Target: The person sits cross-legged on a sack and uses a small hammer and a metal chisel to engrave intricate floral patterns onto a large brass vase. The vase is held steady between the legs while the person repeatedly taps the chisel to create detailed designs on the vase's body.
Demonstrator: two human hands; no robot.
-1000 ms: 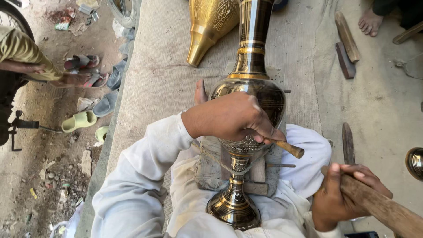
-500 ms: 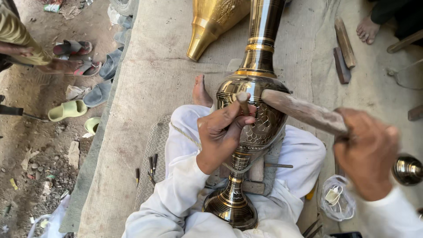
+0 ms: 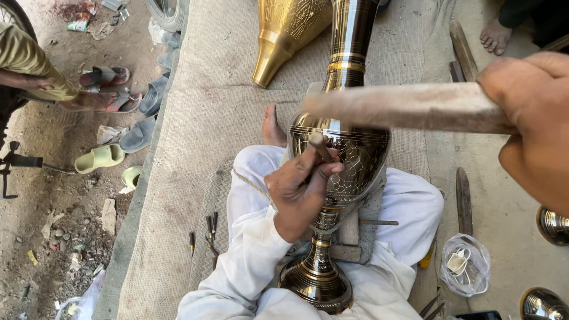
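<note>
Head view: left hand (image 3: 299, 192) pinches a chisel (image 3: 320, 147) against the brass vase (image 3: 341, 160) lying across the lap; right hand (image 3: 530, 127) grips a wooden mallet (image 3: 403, 106) raised above. Strike squarely, keeping the chisel steady.

Worn beige woven mat (image 3: 207, 112) over a raised platform. Left: bare dirt ground (image 3: 47, 225) scattered with pebbles and litter, assorted sandals and slippers (image 3: 112, 118) along the mat's edge. Right: grey concrete floor (image 3: 504, 195). Even daylight, soft shadows. No walls or windows visible.
</note>
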